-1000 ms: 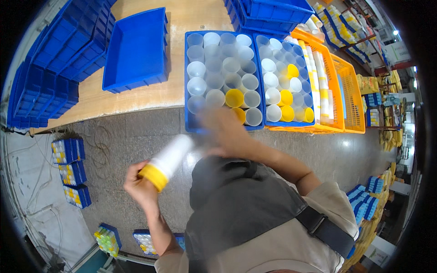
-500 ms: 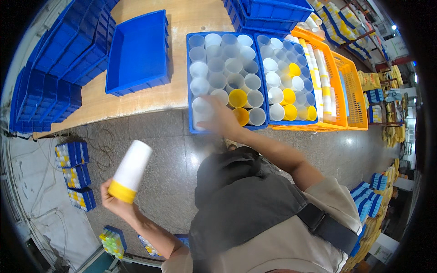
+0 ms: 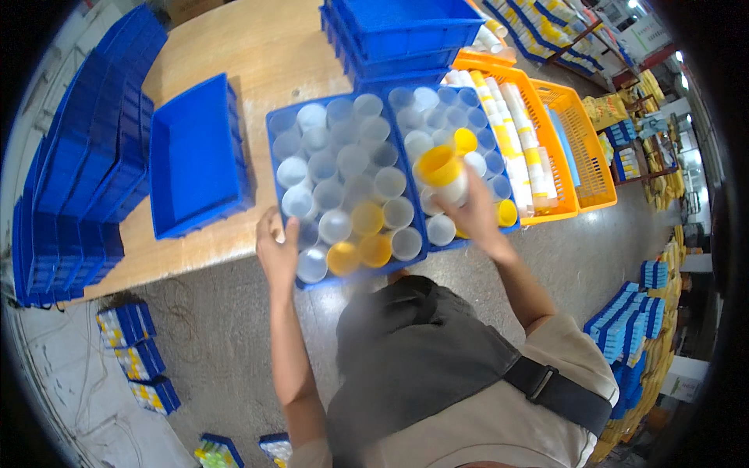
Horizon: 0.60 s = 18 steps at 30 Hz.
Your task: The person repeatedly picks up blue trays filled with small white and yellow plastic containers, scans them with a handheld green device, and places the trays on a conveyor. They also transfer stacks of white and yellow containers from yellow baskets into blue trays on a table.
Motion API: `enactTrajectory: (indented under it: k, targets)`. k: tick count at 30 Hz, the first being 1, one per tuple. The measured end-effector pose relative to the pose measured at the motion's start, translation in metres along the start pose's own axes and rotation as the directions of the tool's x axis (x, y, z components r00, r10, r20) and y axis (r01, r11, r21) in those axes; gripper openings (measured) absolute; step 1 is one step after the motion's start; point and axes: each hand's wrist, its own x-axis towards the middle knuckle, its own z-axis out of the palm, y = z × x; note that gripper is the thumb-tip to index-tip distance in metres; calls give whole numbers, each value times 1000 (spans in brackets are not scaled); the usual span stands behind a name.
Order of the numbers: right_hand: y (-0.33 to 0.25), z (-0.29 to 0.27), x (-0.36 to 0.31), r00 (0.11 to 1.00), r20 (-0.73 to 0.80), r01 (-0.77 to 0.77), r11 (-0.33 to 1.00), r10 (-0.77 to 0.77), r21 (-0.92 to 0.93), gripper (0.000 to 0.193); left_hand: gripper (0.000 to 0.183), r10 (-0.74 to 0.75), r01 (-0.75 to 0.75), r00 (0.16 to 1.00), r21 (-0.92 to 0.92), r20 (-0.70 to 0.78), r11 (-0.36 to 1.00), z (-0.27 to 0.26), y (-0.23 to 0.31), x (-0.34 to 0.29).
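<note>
My right hand (image 3: pixel 477 214) is closed around a white cup with a yellow rim (image 3: pixel 441 173), held tilted over the right blue crate (image 3: pixel 511 226). That crate holds upright translucent, white and yellow cups. My left hand (image 3: pixel 276 243) is at the left edge of the left blue crate (image 3: pixel 271 129), thumb and fingers apart, with no cup in it. Rows of translucent cups (image 3: pixel 335 226) fill this crate. Several yellow cups (image 3: pixel 374 249) stand in its near rows. Part of the right crate's contents is hidden behind my right hand and its cup.
An empty blue crate (image 3: pixel 195 156) lies on the wooden table (image 3: pixel 257 86). Stacked blue crates stand at the left (image 3: pixel 70 179) and at the back (image 3: pixel 406 35). Orange baskets (image 3: pixel 573 148) sit to the right, one holding long white-and-yellow cup stacks (image 3: pixel 515 140).
My left hand has let go of its yellow-banded cup and moved up to the left crate. My right hand has moved right and now holds a yellow-rimmed cup. The view has shifted.
</note>
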Motion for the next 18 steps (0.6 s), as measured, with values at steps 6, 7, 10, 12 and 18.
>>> enactTrajectory:
  k: [6,7,10,12,18]
  targets:
    - [207,-89,68,914,-328,-391,742,240,-545,79,45,-537,596,783,-129,313,793,57,-65,83]
    - [233,-93,79,903,-321,-422,732,286,-535,75,45,-523,593,783,-150,336,791,55,-64,83]
    - [289,-87,94,844,-196,-536,763,500,-362,72,45,-586,645,759,-201,283,737,27,-36,65]
    - [308,-72,91,900,-107,-433,837,423,-333,71,45,-681,703,711,-187,176,686,-1,-5,46]
    - [303,-9,97,945,-63,-326,921,320,-214,69,46,-728,711,684,-263,48,652,-54,59,-1]
